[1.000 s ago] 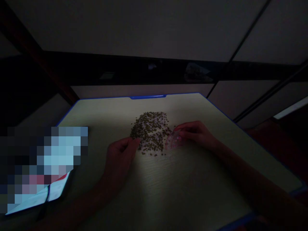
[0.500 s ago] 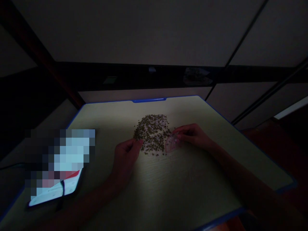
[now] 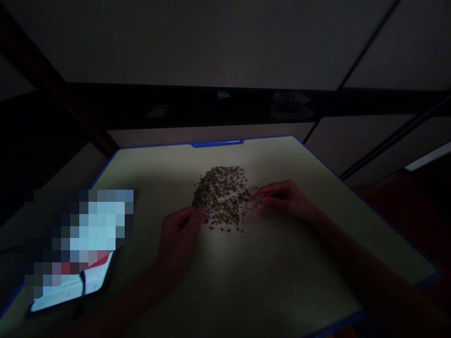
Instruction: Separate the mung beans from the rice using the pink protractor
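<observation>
A spread of small greenish-brown grains (image 3: pixel 221 192), like beans, lies on the table in a thin layer, with paler patches between them. At its right edge my right hand (image 3: pixel 287 199) is closed on a clear protractor (image 3: pixel 252 209), held by its right part between thumb and fingers. The protractor's curved side faces the grains and touches or nearly touches them. My left hand (image 3: pixel 181 234) is closed at the lower left edge of the grains, thumb against the forefinger. Whatever is in that pinch, if anything, is hidden.
The small pale table (image 3: pixel 151 164) has a blue rim and a blue handle (image 3: pixel 218 143) at the back. A lit tablet (image 3: pixel 95 277) with a dark cable lies at the left, partly blurred. Behind stand pale cabinet panels (image 3: pixel 204 42) with a dark shelf gap (image 3: pixel 243 108) holding several small items.
The view has shifted slightly. My left hand has moved a little left and down along the edge of the grains. My right hand keeps the protractor in nearly the same place.
</observation>
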Motion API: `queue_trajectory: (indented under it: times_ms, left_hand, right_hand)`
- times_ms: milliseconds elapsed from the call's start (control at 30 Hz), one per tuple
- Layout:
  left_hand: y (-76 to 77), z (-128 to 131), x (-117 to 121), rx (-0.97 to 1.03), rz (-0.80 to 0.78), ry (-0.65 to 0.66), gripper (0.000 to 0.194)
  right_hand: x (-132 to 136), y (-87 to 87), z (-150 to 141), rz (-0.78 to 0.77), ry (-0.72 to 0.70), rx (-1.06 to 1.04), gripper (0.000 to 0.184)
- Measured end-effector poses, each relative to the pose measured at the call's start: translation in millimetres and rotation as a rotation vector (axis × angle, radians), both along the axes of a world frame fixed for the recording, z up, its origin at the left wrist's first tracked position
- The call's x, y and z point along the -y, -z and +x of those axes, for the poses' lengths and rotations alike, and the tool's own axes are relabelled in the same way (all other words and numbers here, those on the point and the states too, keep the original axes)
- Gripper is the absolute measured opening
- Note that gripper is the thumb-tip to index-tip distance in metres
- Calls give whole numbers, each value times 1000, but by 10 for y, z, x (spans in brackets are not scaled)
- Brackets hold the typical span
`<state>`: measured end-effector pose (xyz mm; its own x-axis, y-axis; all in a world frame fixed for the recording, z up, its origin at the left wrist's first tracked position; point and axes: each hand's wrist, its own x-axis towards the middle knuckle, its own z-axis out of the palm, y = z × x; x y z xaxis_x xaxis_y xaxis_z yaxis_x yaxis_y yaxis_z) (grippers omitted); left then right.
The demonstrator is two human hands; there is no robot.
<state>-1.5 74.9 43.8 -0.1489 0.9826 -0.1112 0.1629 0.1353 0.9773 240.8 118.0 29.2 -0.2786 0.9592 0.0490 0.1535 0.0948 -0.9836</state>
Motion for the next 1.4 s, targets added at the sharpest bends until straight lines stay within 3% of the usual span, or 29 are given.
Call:
queue_trajectory:
  times_ms: [567,1067,1400]
  left_hand:
    - [46,-3,-26,84,5,30,36]
    - [31,8,-15,73,12,35,35]
    - [41,9,-10,78,1,26,34]
  right_hand:
    - [58,-40,-18,2,-89,115,24]
    - [68,-42,-17,41,23,139,23]
    - [67,-40,-13,17,1,138,24]
